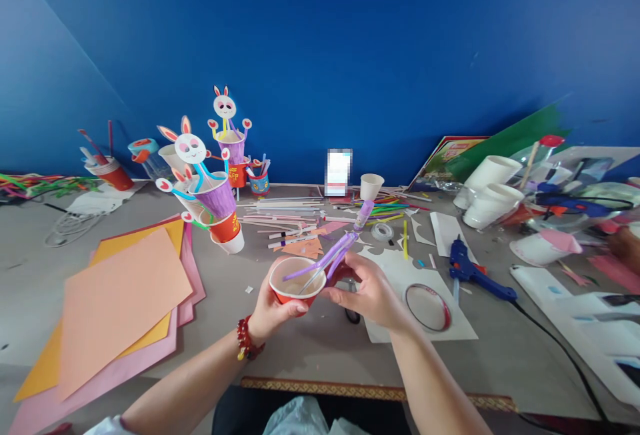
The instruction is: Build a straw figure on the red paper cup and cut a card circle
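My left hand (pixel 275 308) is closed around a paper cup (pixel 295 297) with a red band, its mouth tilted toward me. Purple straws (pixel 343 248) rise from the cup and meet above its right rim; one leg leans inside and another passes by the right side. The fingers of my right hand (pixel 367 288) are curled at that side, closed on the purple straw next to the rim; the fingertips are partly hidden. Below this hand lies a dark-handled tool (pixel 353 315), mostly covered.
Rabbit figures on cups (pixel 214 195) stand at left behind coloured paper sheets (pixel 125 308). A blue glue gun (pixel 475 271) with a cord lies at right, near a tape ring (pixel 427 307) on white paper (pixel 385 335). Markers (pixel 293 241), straws (pixel 280 207) and white cups (pixel 495 201) lie farther back.
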Available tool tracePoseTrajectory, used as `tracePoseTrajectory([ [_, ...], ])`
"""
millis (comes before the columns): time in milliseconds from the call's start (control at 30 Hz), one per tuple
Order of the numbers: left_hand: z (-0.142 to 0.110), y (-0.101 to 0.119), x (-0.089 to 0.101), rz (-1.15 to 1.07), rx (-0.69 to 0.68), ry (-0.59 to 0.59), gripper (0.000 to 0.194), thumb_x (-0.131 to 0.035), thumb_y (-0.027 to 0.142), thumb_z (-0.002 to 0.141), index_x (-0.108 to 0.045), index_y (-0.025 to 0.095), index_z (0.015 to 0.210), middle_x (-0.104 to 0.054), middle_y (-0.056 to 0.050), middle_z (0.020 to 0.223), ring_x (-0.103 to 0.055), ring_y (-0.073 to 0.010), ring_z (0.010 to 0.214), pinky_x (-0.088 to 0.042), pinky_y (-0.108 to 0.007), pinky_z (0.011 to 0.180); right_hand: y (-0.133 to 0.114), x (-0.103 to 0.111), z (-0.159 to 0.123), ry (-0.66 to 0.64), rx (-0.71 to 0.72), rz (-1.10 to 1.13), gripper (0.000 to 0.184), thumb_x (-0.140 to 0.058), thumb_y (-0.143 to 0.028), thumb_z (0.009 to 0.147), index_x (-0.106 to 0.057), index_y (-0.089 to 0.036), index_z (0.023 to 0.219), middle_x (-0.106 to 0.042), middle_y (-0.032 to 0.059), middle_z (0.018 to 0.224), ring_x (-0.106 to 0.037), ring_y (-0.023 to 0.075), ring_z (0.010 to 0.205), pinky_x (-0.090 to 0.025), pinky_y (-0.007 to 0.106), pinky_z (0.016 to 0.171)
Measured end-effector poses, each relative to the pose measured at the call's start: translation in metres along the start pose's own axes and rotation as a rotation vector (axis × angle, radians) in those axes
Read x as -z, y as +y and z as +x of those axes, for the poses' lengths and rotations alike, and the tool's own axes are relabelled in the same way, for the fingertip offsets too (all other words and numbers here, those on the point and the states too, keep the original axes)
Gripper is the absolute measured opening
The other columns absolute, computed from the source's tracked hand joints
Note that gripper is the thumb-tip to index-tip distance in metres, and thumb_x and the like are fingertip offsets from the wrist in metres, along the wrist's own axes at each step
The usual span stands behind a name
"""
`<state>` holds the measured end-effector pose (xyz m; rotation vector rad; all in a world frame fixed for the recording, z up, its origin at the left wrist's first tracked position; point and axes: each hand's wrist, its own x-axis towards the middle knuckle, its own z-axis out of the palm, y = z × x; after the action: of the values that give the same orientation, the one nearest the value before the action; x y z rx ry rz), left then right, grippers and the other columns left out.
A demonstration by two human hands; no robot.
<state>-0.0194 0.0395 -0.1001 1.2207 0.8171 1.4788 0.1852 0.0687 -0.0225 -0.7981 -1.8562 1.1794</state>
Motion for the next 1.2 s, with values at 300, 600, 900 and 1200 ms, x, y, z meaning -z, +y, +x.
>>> tracePoseTrajectory([
  [300,0.0,0.001,-0.002,-0.023,0.049,-0.032,0.083,-0.089,0.051,0.056,-0.057,0.02,0.126,-0.068,-0.014,0.116,-0.066,-0.0309,0.103,-0.053,-0.043,0.092,0.01,-0.008,0.004,0.002,0.018,-0.032,0.035,-0.08,-0.045,0.076,-0.07,-0.02,0.098,-0.069,0.0072,0.098,-0.066,0.0191,0.083,-0.057,0.027,0.07],
  [600,-0.001,0.001,0.004,-0.098,-0.119,-0.081,0.065,-0.066,0.052,0.083,-0.053,0.02,0.138,-0.055,-0.016,0.141,-0.055,-0.0351,0.125,-0.046,-0.046,0.104,0.008,-0.003,0.004,-0.012,0.026,-0.032,0.035,-0.078,-0.046,0.079,-0.071,-0.02,0.101,-0.069,0.0062,0.095,-0.065,0.0182,0.081,-0.055,0.025,0.069],
  [900,0.001,0.003,0.009,-0.066,-0.142,-0.01,0.056,-0.065,0.046,0.085,-0.06,0.02,0.135,-0.057,-0.014,0.143,-0.055,-0.0352,0.128,-0.045,-0.043,0.106,0.005,-0.002,0.005,0.019,-0.005,-0.027,0.028,-0.076,-0.045,0.079,-0.069,-0.019,0.087,-0.071,0.0064,0.091,-0.065,0.0198,0.079,-0.054,0.028,0.069],
  [1200,0.0,0.002,0.008,-0.112,-0.111,0.032,0.048,-0.06,0.046,0.09,-0.063,0.022,0.132,-0.058,-0.013,0.142,-0.055,-0.0332,0.128,-0.047,-0.042,0.105,0.001,-0.001,0.006,-0.027,-0.018,0.038,0.028,-0.077,-0.04,0.08,-0.071,-0.021,0.099,-0.072,0.0067,0.1,-0.065,0.0219,0.084,-0.053,0.03,0.072],
])
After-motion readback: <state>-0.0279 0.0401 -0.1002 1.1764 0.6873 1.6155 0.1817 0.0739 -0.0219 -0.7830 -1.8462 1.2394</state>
